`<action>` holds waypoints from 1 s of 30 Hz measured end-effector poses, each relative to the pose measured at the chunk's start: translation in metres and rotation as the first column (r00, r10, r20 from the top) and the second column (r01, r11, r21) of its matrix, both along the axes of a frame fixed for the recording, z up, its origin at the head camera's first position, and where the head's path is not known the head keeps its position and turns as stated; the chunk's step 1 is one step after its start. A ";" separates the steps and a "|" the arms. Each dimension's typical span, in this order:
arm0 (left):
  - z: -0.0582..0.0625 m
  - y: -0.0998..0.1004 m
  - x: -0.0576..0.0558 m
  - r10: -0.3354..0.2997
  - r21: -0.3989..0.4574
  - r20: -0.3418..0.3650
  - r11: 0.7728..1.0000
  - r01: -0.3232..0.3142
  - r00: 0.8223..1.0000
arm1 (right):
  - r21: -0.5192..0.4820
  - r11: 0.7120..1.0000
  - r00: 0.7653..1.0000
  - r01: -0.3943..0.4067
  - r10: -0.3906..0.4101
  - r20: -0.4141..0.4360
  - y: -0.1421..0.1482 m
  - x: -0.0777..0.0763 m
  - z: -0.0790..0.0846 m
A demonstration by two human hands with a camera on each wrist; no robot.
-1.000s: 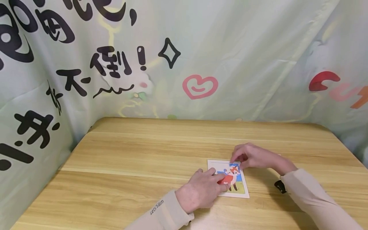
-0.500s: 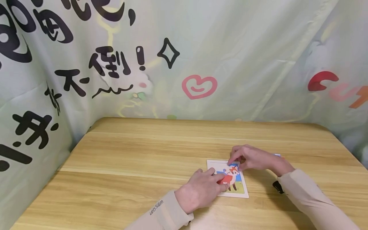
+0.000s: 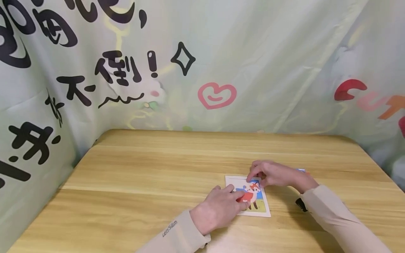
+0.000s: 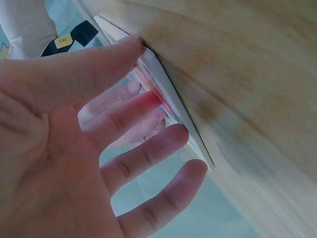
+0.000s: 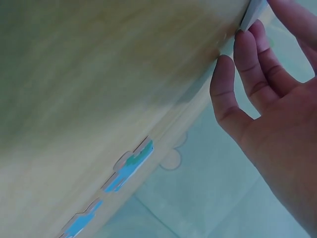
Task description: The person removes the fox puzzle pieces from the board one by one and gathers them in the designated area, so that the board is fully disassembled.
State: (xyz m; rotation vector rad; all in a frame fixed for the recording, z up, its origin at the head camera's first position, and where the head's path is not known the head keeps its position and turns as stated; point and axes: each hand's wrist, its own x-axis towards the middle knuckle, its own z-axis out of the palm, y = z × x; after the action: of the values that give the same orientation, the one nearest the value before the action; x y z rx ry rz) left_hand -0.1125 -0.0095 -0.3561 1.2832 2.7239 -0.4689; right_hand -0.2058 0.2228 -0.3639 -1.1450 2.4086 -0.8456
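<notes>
A square jigsaw puzzle in a white frame shows a fox on a blue and yellow-green ground. Across its lower left lies my left hand, fingers spread and fingertips resting on the picture. In the left wrist view the left hand has its thumb by the frame's edge. At the top right part of the puzzle my right hand pinches a blue jigsaw piece between thumb and index finger, mostly covered by them. The right wrist view has the right hand at the frame's corner.
Loose jigsaw pieces with blue faces, one here and another here, lie flat on the wooden table. A bit of blue piece shows behind my right wrist. A printed curtain hangs behind the table.
My right fingers have shifted slightly left along the puzzle's top edge with the blue piece. The left hand stays on the picture. A loose piece has come into sight behind my right wrist.
</notes>
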 end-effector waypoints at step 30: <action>0.001 -0.001 -0.001 -0.006 0.005 0.021 1.000 0.006 1.000 | 0.031 1.000 1.000 -0.004 0.005 -0.022 -0.005 0.005 0.004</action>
State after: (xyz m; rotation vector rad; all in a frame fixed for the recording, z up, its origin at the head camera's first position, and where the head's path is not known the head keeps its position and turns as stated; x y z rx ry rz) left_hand -0.1132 -0.0104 -0.3548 1.2901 2.7064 -0.4477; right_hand -0.2012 0.2181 -0.3603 -1.1535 2.4268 -0.7958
